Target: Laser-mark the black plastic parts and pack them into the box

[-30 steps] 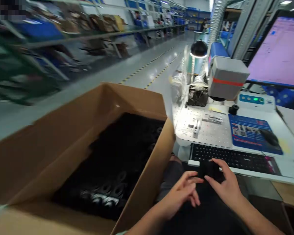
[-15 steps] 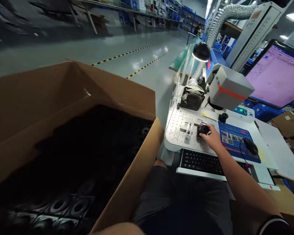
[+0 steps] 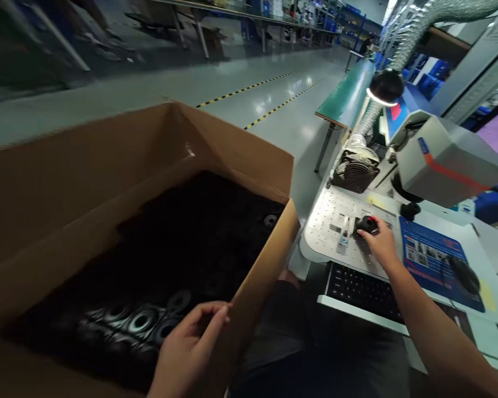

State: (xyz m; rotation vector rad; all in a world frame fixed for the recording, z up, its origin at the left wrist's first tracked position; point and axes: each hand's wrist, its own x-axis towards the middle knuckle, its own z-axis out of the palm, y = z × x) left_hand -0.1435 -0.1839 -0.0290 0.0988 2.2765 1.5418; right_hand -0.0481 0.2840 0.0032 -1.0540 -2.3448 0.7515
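My right hand [image 3: 379, 243] grips a black round part with a hole in its top [image 3: 367, 223]; a small red light spot shows near it. That part sits at a metal fixture on the white perforated plate [image 3: 321, 232]. Over the near side of a large cardboard box [image 3: 261, 265], my left hand [image 3: 191, 342] has thumb and forefinger tips pinched together, with nothing visible between them. Beneath it in the box lie many dark parts, several with grey rings [image 3: 141, 320] catching the light.
Behind the fixture stand a fan [image 3: 356, 171], a lit black lamp [image 3: 385, 87] and a grey machine head [image 3: 448, 160]. Another black part [image 3: 409, 210] rests near the blue mouse pad [image 3: 435, 260], which carries a mouse [image 3: 463, 275]. A keyboard [image 3: 363, 290] is below the plate.
My left hand has come up into view over the box's near side. The view has turned left. My right hand stays on the black part at the fixture.
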